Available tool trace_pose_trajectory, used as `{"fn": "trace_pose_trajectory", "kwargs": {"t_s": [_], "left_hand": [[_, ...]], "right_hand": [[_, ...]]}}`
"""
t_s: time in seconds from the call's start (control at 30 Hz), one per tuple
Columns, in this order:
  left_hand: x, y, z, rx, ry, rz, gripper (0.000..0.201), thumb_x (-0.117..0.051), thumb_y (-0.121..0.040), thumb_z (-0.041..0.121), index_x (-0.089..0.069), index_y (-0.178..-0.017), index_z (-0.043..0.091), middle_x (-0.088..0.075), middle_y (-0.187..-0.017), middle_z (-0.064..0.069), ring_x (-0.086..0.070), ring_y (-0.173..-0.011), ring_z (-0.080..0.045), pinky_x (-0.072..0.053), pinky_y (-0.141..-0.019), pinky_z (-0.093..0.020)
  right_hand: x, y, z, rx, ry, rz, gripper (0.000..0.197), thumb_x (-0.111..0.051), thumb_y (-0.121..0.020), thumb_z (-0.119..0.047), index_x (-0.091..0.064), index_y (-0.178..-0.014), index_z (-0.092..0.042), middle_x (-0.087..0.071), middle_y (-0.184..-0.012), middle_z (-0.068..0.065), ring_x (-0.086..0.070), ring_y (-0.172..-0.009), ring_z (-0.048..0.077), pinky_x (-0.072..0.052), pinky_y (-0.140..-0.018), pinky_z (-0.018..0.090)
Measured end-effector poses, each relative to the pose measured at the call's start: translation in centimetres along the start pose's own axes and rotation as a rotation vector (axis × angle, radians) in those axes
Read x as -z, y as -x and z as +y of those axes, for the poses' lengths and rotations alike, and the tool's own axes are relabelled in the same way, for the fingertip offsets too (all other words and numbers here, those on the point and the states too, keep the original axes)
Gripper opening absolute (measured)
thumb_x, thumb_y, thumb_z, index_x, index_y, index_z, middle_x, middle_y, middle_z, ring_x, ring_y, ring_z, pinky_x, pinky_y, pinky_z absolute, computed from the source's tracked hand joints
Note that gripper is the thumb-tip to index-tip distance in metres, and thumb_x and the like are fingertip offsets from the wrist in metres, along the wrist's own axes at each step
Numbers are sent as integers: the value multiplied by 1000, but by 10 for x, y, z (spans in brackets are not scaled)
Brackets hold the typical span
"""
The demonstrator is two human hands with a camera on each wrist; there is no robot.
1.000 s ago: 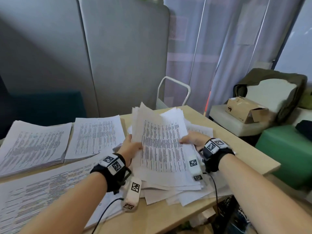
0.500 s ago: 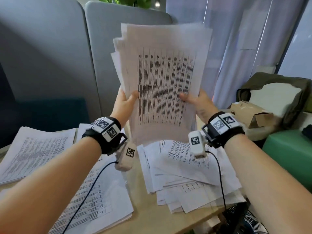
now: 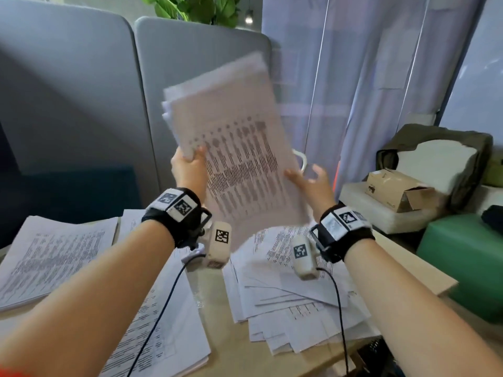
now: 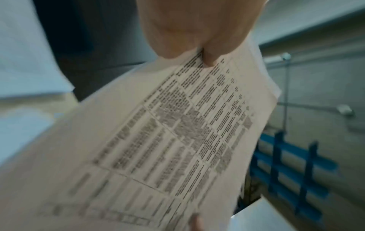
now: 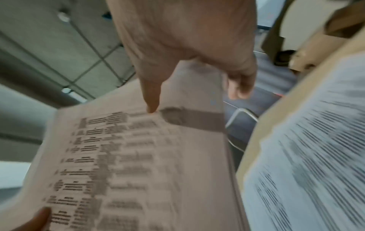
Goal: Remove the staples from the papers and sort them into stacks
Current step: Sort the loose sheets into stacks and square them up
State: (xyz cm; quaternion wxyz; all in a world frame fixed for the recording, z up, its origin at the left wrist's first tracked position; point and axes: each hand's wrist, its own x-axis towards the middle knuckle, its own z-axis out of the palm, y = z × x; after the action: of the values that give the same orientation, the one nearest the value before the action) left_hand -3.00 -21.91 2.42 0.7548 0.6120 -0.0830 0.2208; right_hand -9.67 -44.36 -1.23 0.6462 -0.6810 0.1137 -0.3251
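**A sheaf of printed pages held up above the desk, gripped by the left hand**

Two bare forearms reach up from the bottom of the head view, each with a black wrist strap. In the centre of the frame, a sheaf of printed pages [image 3: 234,148] is held in the air, tilted with its top leaning toward the upper right, and blurred by motion. The left hand [image 3: 187,170] pinches the sheaf's left edge, thumb on the printed face and fingers behind it. The right hand [image 3: 310,180] is at the lower right edge; its thumb touches the front sheet while the fingers are spread loose and grip nothing, which the right wrist view confirms.

Below, at lower centre right, a loose fanned pile of papers [image 3: 294,300] lies on the light wooden desk [image 3: 408,270]. Neater stacks sit at the left: one at the left edge [image 3: 54,254] and a larger one at lower left [image 3: 174,322].

No staple or staple remover shows in any view; the corners of the sheaf are too blurred to tell whether it is bound.

The step in hand appears to be picking up and checking a batch of pages. The next move likely calls for finding a stapled corner, or squaring the sheaf and setting it on the matching stack at the left.
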Motion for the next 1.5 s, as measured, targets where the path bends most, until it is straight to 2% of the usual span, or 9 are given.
{"fn": "trace_pose_trajectory", "kwargs": {"t_s": [0.17, 0.33, 0.5, 0.6, 0.73, 0.87, 1.03, 1.27, 1.5], "left_hand": [[-2, 30, -13, 316, 272, -28, 52, -56, -97, 27, -36, -143, 11, -49, -113, 4, -50, -104, -16, -39, -72, -20], [22, 32, -41, 313, 249, -175, 40, -54, -96, 4, -47, -135, -1, -57, -126, -6, -69, -87, -2, -51, -63, -11], [58, 17, -63, 204, -101, -297, 34, -63, -81, 0, -64, -113, 10, -71, -102, -11, -67, -95, -33, -59, -74, -41], [57, 26, -77, 226, -194, -317, 27, -58, -88, -1, -58, -113, 8, -65, -97, -4, -63, -95, -26, -51, -70, -29], [44, 45, -87, 180, -131, -208, 29, -54, -90, 5, -51, -118, 9, -61, -111, -8, -59, -102, -22, -49, -81, -32], [33, 47, -71, -31, -172, -154, 26, -57, -88, 3, -51, -110, 15, -63, -104, -4, -61, -94, -18, -52, -81, -30], [36, 42, -75, -33, -207, -237, 22, -58, -86, 19, -47, -105, 21, -61, -98, 4, -62, -89, -12, -52, -77, -33], [31, 66, -97, 283, -169, -137, 29, -43, -92, 10, -40, -121, 12, -59, -108, -6, -60, -96, -24, -50, -77, -39], [36, 54, -75, 1, -155, -139, 21, -41, -91, -1, -37, -105, 14, -48, -87, 2, -51, -76, -13, -44, -66, -31]], "right_hand": [[6, 25, 41, -440, -365, -238, 41, -81, -75, -31, -70, -109, -10, -72, -107, 6, -69, -98, 22, -49, -98, 45], [46, 7, 50, -283, -397, -30, 34, -65, -82, 9, -62, -116, 2, -71, -102, 17, -71, -85, 29, -59, -72, 37], [86, -1, 43, -54, -326, -109, 71, -90, -49, -18, -62, -112, -5, -74, -93, 5, -70, -85, 23, -59, -78, 35], [97, 9, 50, -97, -204, -253, 91, -97, -34, -37, -65, -113, -7, -75, -95, 2, -71, -88, 19, -58, -75, 33], [91, 17, 65, -118, -87, -242, 80, -96, -38, -34, -70, -108, -5, -74, -101, 8, -68, -92, 22, -55, -80, 36], [82, 14, 44, -72, -199, -125, 31, -76, -79, -10, -68, -108, -6, -74, -96, 4, -69, -86, 18, -55, -74, 30], [85, 5, 41, -130, -162, -233, 92, -96, -36, -46, -69, -114, -7, -72, -111, 11, -70, -100, 26, -55, -86, 38], [68, 26, 65, -152, -42, -230, 51, -90, -59, -32, -72, -103, -14, -76, -101, 5, -72, -96, 21, -51, -96, 44], [75, 19, 46, -188, -176, -181, 29, -76, -76, -15, -70, -104, -9, -74, -104, 14, -70, -98, 34, -55, -89, 46]]}}
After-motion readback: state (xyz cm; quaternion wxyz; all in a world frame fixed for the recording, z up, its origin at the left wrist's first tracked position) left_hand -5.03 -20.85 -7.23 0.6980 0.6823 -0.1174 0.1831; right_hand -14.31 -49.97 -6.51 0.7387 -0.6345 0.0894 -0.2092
